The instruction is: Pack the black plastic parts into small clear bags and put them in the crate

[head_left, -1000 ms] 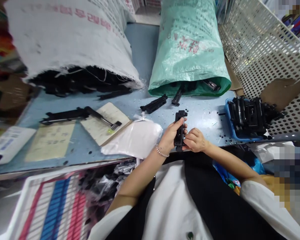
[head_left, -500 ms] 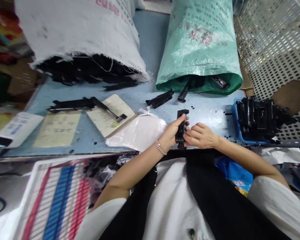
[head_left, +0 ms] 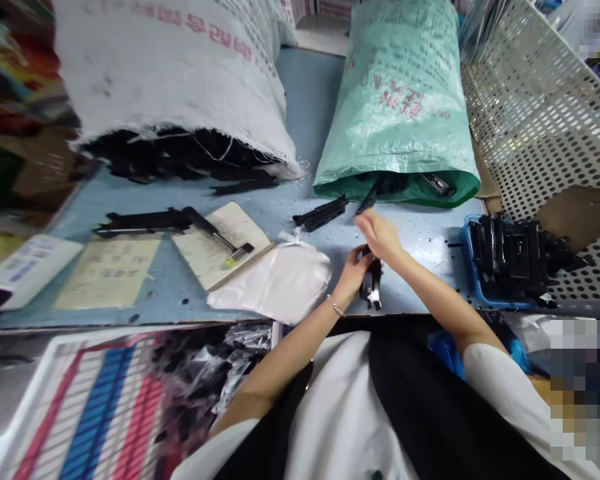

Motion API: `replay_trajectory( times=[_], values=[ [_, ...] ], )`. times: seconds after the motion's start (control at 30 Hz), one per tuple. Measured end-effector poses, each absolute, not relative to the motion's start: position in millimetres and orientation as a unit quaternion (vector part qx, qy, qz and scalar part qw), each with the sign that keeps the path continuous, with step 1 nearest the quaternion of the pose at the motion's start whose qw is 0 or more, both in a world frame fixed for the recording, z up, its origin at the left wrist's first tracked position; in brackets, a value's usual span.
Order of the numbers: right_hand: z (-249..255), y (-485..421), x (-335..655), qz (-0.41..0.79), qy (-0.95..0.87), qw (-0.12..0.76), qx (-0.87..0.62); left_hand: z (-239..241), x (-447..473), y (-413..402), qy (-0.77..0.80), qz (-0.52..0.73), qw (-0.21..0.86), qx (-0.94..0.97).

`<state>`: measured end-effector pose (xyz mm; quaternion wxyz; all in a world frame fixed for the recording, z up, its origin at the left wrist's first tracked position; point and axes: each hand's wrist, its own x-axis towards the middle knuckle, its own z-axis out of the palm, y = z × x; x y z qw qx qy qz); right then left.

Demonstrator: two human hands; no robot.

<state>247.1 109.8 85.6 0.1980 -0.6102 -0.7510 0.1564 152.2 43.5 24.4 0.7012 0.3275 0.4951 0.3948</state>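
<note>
My left hand (head_left: 356,268) is closed around a black plastic part (head_left: 371,285), held upright near the front edge of the blue table (head_left: 300,107). My right hand (head_left: 379,232) is raised above the part, stretched toward the loose black parts (head_left: 321,211) lying before the green sack (head_left: 399,107). Its fingers are smeared by motion, so I cannot tell whether they hold anything. A white plastic bag (head_left: 275,281) lies just left of my left hand.
A white woven sack (head_left: 180,73) spilling black parts lies at the back left. A blue tray (head_left: 473,267) of stacked black parts sits at the right, under a perforated white panel (head_left: 540,113). Cards, a long black part (head_left: 145,220) and a brush-like tool (head_left: 220,237) lie left.
My right hand has let go of the black part and lifted forward toward the green sack. My left hand keeps the part, now lower and partly hidden by the right wrist.
</note>
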Motion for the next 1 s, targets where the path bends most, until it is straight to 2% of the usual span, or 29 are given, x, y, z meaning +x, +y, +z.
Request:
replay_trajectory(
  times=[0.1, 0.17, 0.23, 0.33, 0.43, 0.53, 0.63, 0.73, 0.87, 0.93, 1.0],
  values=[
    [83.5, 164.6, 249.5, 0.172, -0.636, 0.110, -0.744, 12.0, 164.0, 40.0, 0.501, 0.354, 0.584, 0.532],
    [82.9, 185.3, 255.0, 0.197, -0.612, 0.056, -0.764, 6.1, 167.0, 40.2, 0.498, 0.328, 0.465, 0.654],
    [83.8, 183.9, 260.1, 0.222, -0.611, 0.031, -0.759, 3.9, 161.7, 47.3, 0.510, 0.343, 0.427, 0.663],
    [87.6, 142.5, 263.7, 0.211, -0.672, 0.038, -0.709, 12.5, 142.1, 66.8, 0.514, 0.448, 0.512, 0.522],
    [94.0, 86.0, 268.6, 0.205, -0.780, 0.073, -0.587, 35.3, 123.8, 78.8, 0.453, 0.521, 0.613, 0.383],
    [100.2, 57.7, 280.6, 0.196, -0.780, 0.127, -0.580, 62.6, 119.2, 70.1, 0.392, 0.487, 0.694, 0.358],
    [98.1, 63.4, 293.7, 0.142, -0.750, 0.231, -0.603, 81.0, 127.4, 49.4, 0.364, 0.399, 0.758, 0.366],
    [88.2, 75.0, 299.7, 0.180, -0.712, 0.313, -0.602, 84.9, 137.9, 35.6, 0.371, 0.383, 0.752, 0.388],
    [78.6, 61.0, 297.0, 0.333, -0.652, 0.327, -0.598, 80.6, 137.6, 39.7, 0.406, 0.427, 0.719, 0.369],
    [75.8, 40.8, 291.5, 0.297, -0.713, 0.297, -0.562, 80.0, 131.2, 46.8, 0.433, 0.443, 0.705, 0.345],
    [71.1, 19.6, 283.2, 0.205, -0.789, 0.258, -0.519, 79.3, 124.4, 53.6, 0.454, 0.454, 0.684, 0.346]
  ],
)
